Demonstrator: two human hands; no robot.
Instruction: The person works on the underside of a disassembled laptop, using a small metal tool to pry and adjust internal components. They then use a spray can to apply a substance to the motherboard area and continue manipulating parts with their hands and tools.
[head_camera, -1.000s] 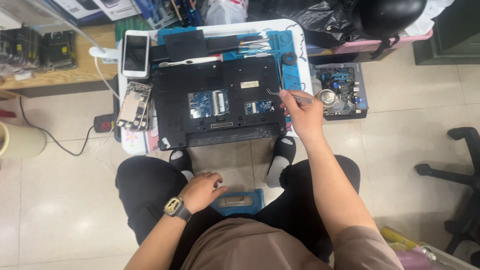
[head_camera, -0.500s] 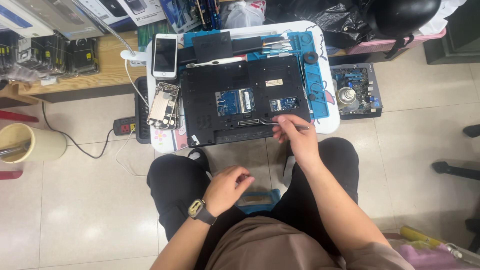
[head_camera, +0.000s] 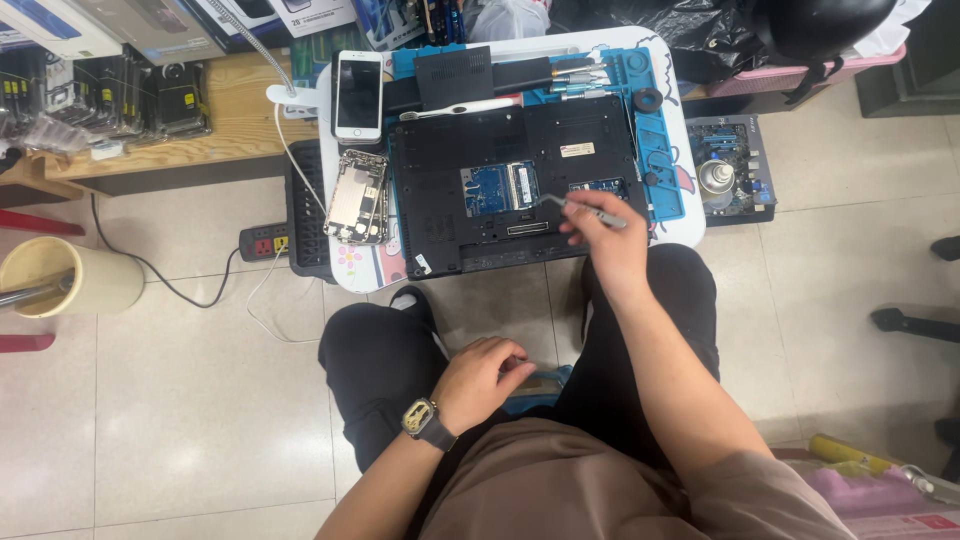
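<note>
Down in the lap, the left hand (head_camera: 488, 378) rests loosely curled on the dark trousers, its fingers touching a small blue thing between the knees but gripping nothing that shows. Further out, the right hand (head_camera: 607, 237) pinches slim metal tweezers (head_camera: 583, 207), tips hovering over the upturned black laptop (head_camera: 515, 185) beside its open bay, where a blue circuit board (head_camera: 499, 186) lies exposed. The risk, as I judge it, is a slip: the steel points could scratch the bare board or bridge contacts, and anything tiny let go here would likely drop to the tiled floor (head_camera: 180, 400). The laptop lies on a blue repair mat (head_camera: 665, 170) covering a small white table, with an opened phone (head_camera: 358, 197), a white phone (head_camera: 358, 94) and a power strip (head_camera: 268, 240) to its left, and cluttered shelves beyond.
</note>
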